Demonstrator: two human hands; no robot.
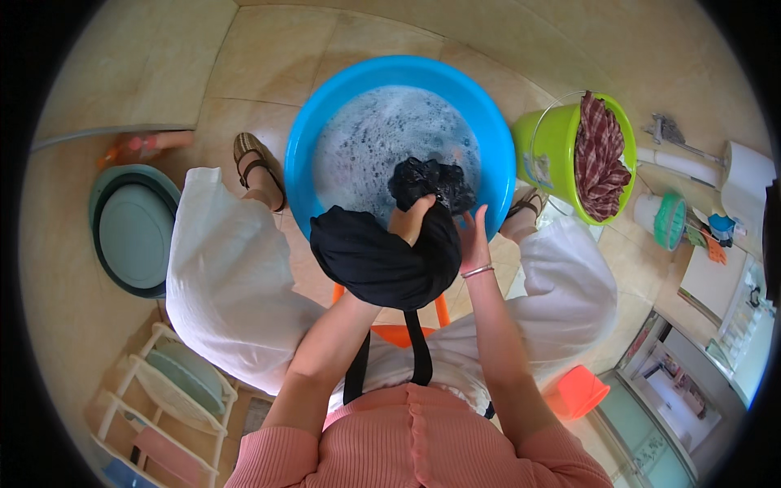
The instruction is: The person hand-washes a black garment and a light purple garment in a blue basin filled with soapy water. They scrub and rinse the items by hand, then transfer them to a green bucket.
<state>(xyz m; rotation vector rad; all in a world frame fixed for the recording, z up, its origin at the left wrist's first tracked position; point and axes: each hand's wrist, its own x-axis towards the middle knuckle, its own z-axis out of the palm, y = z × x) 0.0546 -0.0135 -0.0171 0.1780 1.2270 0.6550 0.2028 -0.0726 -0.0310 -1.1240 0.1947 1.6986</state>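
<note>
Black cloth [366, 256] bunched over near rim of blue basin [399, 69]. Left to right: grey-green basin [137, 236]; blue basin, foamy water [370, 130] inside; left hand [412, 220] clamped on black cloth; right hand [474, 244] beside it, fingers apart; lime bucket [555, 159], maroon checked cloth [602, 163] inside.

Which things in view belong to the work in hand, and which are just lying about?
In hand:
- black cloth, held by the left hand
- right hand, open beside it
- blue tub
- suds in the tub

Lying about, apparently:
- green bucket
- checked cloth in that bucket; its role is unclear
- grey basin
- orange container
</note>
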